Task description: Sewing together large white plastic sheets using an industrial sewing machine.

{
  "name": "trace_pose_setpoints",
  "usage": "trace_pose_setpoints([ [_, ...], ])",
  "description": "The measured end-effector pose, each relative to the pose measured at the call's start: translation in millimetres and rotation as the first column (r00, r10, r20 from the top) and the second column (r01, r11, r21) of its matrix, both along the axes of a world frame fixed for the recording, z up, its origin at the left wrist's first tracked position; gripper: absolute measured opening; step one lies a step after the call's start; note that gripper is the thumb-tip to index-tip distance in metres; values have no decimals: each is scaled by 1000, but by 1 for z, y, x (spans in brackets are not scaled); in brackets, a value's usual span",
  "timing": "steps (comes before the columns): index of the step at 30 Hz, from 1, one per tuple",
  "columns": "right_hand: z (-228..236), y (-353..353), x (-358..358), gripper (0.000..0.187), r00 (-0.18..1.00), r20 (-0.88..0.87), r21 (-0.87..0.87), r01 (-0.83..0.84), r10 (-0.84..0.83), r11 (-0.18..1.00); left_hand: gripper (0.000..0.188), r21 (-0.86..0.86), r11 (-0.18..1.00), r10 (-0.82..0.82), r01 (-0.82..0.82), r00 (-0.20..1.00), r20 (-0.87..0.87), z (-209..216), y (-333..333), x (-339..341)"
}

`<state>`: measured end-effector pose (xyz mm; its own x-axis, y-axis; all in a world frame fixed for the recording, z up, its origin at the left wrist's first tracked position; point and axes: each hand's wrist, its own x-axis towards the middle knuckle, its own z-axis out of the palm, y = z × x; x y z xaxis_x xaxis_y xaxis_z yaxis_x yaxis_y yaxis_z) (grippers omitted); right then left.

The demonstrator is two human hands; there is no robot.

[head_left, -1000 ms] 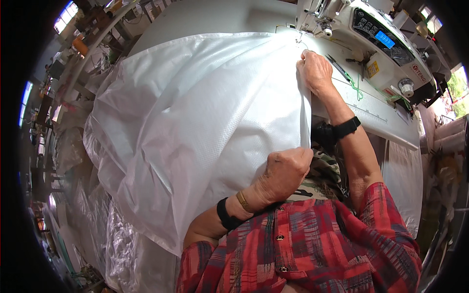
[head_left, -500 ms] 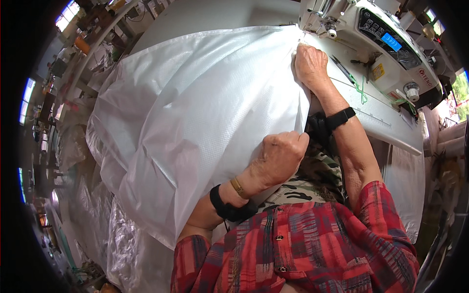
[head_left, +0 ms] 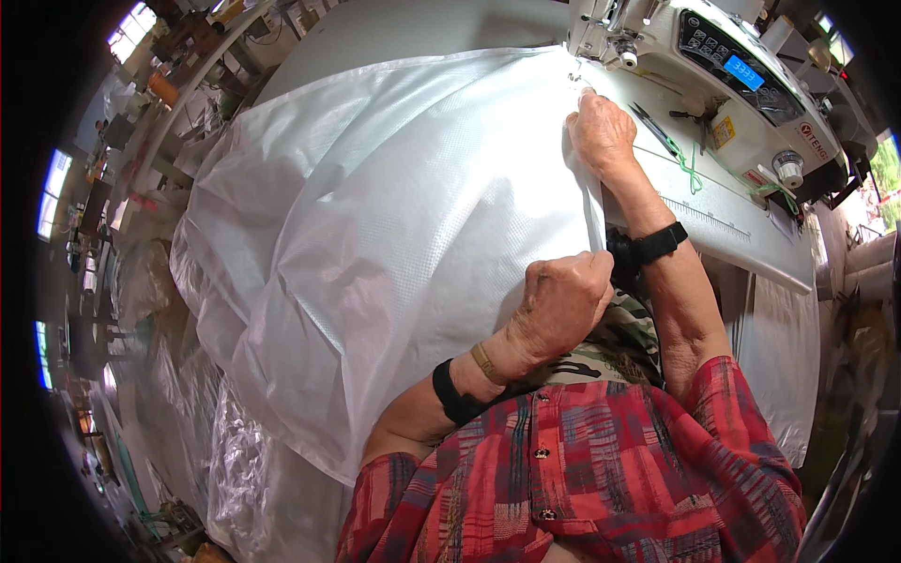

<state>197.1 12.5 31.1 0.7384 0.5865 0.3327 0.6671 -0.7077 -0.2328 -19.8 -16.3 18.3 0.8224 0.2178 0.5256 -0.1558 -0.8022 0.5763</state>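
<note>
A large white woven plastic sheet point(head_left: 375, 216) spreads over the table and hangs down toward my lap, creased in wide folds. Its right edge runs up to the needle area of a white sewing machine point(head_left: 648, 38). My right hand point(head_left: 603, 129) pinches that edge just below the presser foot. Lower on the same edge, close to my body, my left hand point(head_left: 566, 298) is closed on the sheet with its knuckles up. The cloth between the two hands is drawn fairly straight. Both hands hide the exact bit of edge they grip.
Right of my right hand lie thread snips point(head_left: 662, 131) with a green cord on the machine bed. A ruler scale point(head_left: 709, 218) runs along the table edge. The lit control panel point(head_left: 741, 70) sits on the machine head. Crumpled clear plastic point(head_left: 239, 469) is piled at the lower left.
My left hand has shifted a little right, still on the edge. My right hand has slid slightly away from the needle, toward me. The sheet's right edge moved slightly right.
</note>
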Motion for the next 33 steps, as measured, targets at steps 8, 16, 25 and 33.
trace_pose_setpoints([
  [8,3,-24,-41,14,987,97,-144,-114,129,983,16,7,1000,-24,24,999,-27,-10,4,1],
  [16,7,-10,-32,4,966,166,-247,-152,196,957,15,100,995,-15,23,997,-76,-7,17,10],
  [25,10,14,-3,7,961,148,-226,-199,236,954,13,212,977,55,-26,990,-130,-3,41,44],
  [33,-4,-9,5,18,971,100,-49,-215,219,975,24,-231,973,-15,-8,995,-98,-17,28,-6],
])
